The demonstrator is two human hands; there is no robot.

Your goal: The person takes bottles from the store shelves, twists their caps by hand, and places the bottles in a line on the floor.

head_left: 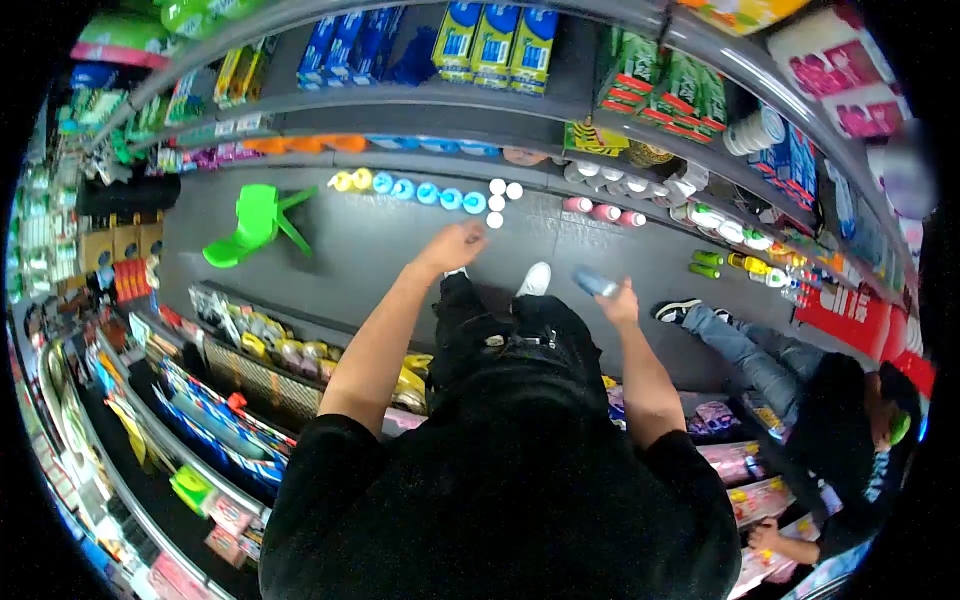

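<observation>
My right hand [622,303] is closed round one end of a blurred blue-grey bottle [590,280], held above the floor on the right of my feet. Its pale end lies near my fingers; the label is too smeared to read. My left hand [455,248] hovers in front of my left foot with fingers loosely bent and slightly apart, and I see nothing in it. Just beyond it stand several white-capped bottles [497,203] on the floor. Leftward from them runs a row of blue-topped bottles [428,194], ending in yellow-topped ones [351,180].
Shelves [400,95] of boxed goods run along the front. Pink bottles [605,212] stand on the floor below them. A green plastic stool [258,225] is at the left. Another person [840,420] sits or crouches at the right by the rear shelves, legs stretched toward the aisle.
</observation>
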